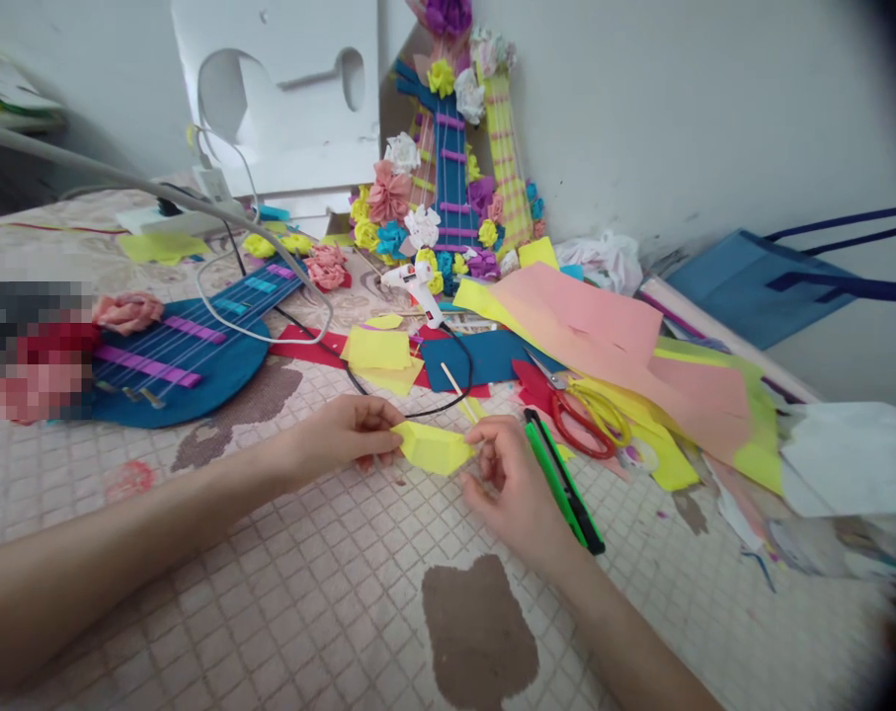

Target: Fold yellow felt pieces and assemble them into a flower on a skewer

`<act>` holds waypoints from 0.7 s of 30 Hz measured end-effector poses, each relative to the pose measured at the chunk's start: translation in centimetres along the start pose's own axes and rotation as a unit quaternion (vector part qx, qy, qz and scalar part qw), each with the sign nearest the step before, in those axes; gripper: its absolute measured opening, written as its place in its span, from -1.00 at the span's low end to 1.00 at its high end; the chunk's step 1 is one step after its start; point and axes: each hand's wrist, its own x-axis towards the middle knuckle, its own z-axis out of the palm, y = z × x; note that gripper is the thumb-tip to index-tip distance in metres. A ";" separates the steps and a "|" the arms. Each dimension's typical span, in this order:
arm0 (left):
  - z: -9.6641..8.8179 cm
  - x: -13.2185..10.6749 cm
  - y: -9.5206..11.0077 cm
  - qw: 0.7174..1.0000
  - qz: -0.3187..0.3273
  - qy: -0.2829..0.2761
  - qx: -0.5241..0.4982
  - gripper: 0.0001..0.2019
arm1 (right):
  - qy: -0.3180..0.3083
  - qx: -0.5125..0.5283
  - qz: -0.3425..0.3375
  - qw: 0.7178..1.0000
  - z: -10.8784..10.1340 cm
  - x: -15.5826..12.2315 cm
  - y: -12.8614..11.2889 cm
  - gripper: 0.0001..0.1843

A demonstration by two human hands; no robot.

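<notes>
Left hand (351,434), one: fingertips are pinching one end of a thin yellow piece (437,450). Right hand (513,479), one: fingers are gripping its opposite end; the piece is spanning both hands above the diamond-patterned counter (329,592). Green-and-black cutter (560,479), one, slim: is lying beside the right hand. White glue gun (420,293), one: is resting beyond.

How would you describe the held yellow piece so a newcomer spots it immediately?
On the grid-patterned table, find the left hand and right hand. The small yellow piece is held between their fingers, unlike the yellow sheets lying beyond it.
</notes>
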 end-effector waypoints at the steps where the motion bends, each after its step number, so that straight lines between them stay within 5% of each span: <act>1: 0.0 0.0 0.1 1.000 -0.007 0.001 -0.009 -0.74 | 0.007 -0.043 -0.033 0.999 0.1 0.0 0.0 -0.66; 6: 0.0 -0.1 0.1 1.000 -0.010 0.006 -0.010 -0.73 | 0.022 -0.174 -0.110 0.978 0.3 0.1 -0.1 -0.87; 16: 0.1 0.0 0.0 0.998 -0.033 0.002 -0.057 -0.68 | -0.002 -0.208 -0.113 0.972 0.6 0.0 0.0 -0.83; 19: 0.2 -0.2 -0.1 1.000 -0.001 -0.003 -0.004 -0.69 | 0.007 -0.203 -0.139 0.969 0.5 -0.1 0.0 -0.86; 21: 0.3 -0.3 -0.3 0.993 0.063 0.043 0.093 -0.75 | 0.010 -0.201 -0.149 0.968 0.5 -0.1 0.2 -0.84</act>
